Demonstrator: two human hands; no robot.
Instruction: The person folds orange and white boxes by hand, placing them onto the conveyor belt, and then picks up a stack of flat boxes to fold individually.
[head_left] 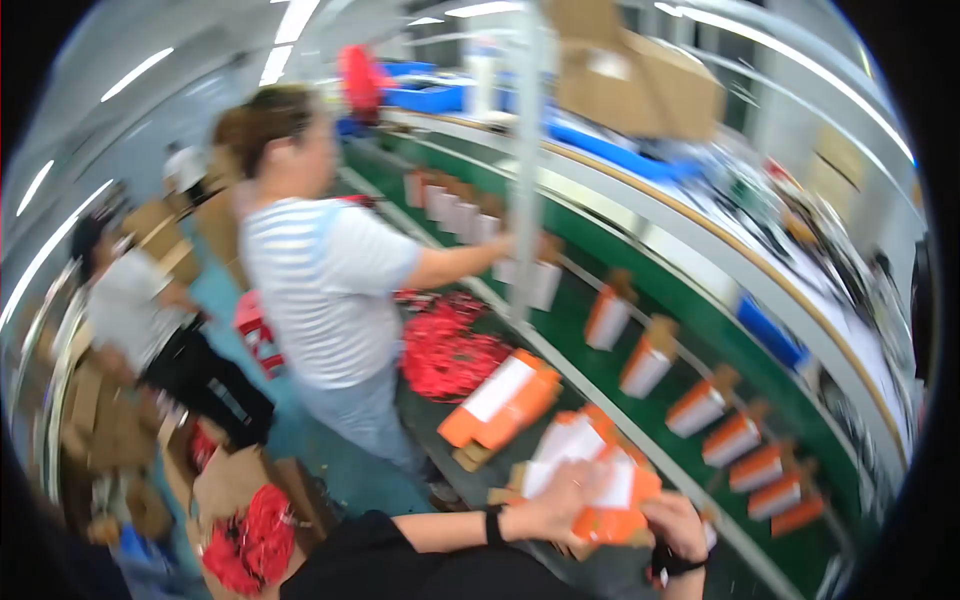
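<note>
Flat orange and white cardboard cartons (640,478) lie in front of me in a loose, overlapping stack. Across their white panels rests my left hand (562,502), its fingers stretched out and somewhat blurred. At the stack's right edge, my right hand (677,525) has its fingers bent round the orange border of a carton. Dark bands circle both wrists. Just beyond, to the left, another orange and white carton stack (500,400) sits on the dark work surface. How many cartons are under my hands cannot be seen.
A green conveyor (570,325) carries several upright orange and white boxes (648,360) on my right. A metal post (526,170) rises beside it. Red bundles (445,345) lie near a co-worker in a striped shirt (320,290). An open carton (225,480) holds more red bundles (250,540).
</note>
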